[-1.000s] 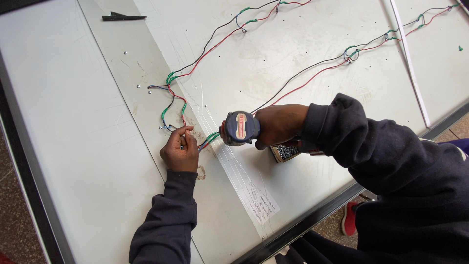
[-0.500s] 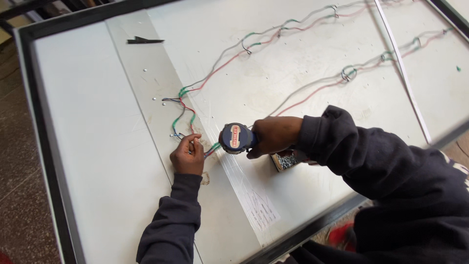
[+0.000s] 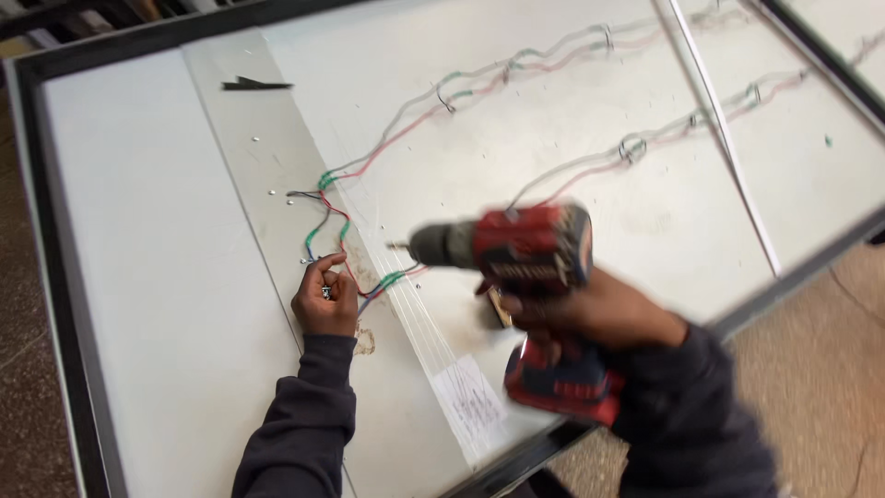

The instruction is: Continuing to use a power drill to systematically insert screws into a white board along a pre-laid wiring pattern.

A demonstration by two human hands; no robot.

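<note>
drill (image 3: pixel 516 254) lifted, blurred | one drill | two wire runs (image 3: pixel 516 69)

Large white panel (image 3: pixel 166 304) in dark frame — metal strip (image 3: pixel 267 184), coloured wires (image 3: pixel 387 157), small screws (image 3: pixel 274 193), black scrap (image 3: pixel 253 85)

Red-and-black drill (image 3: pixel 525 254), red-green wires (image 3: pixel 336 221) (white panel (image 3: pixel 166 277))

We count one cordless drill (image 3: pixel 525 254), red and black, and two hands: a left hand (image 3: pixel 324 300) and a right hand (image 3: pixel 590 309). Two long wire bundles (image 3: pixel 516 69) run across the white panel (image 3: pixel 147 277) toward its far right corner. One dark flat piece (image 3: pixel 255 85) lies near the far left edge. One paper label (image 3: pixel 472 406) sits by the near edge. One pale strip (image 3: pixel 724 138) crosses the right side.
</note>
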